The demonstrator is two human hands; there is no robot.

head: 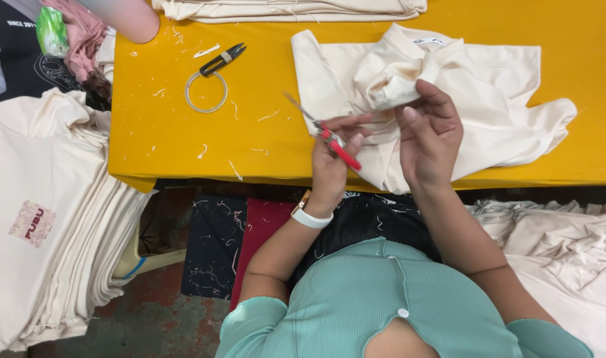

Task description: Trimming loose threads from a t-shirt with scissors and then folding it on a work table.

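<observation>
The yellow desk [183,142] fills the upper half of the view, strewn with short white thread ends. To its left, lower down, stands a tall stack of folded cream shirts [48,225], the top one bearing a small printed patch; another heap of cream cloth [568,258] lies at the lower right, and a folded cream pile [290,9] sits along the desk's far edge. A cream garment [488,86] lies crumpled on the desk in front of the person, its lower edge hanging over the near rim. The right hand [430,136] has its fingers [442,99] curled closed on a bunched fold of this garment, lifting it slightly off the desk. The left hand [333,156], with a white wristband, pinches a red-handled thread snipper [329,138] between narrow fingers [353,122], its thin blades pointing up and left, just beside the held fold. Farther left on the desk rest a grey ring [206,92] and, touching its upper edge, a black thread snipper [222,59]. At the top left corner, another person's forearm [127,16] rests on the desk's corner.
</observation>
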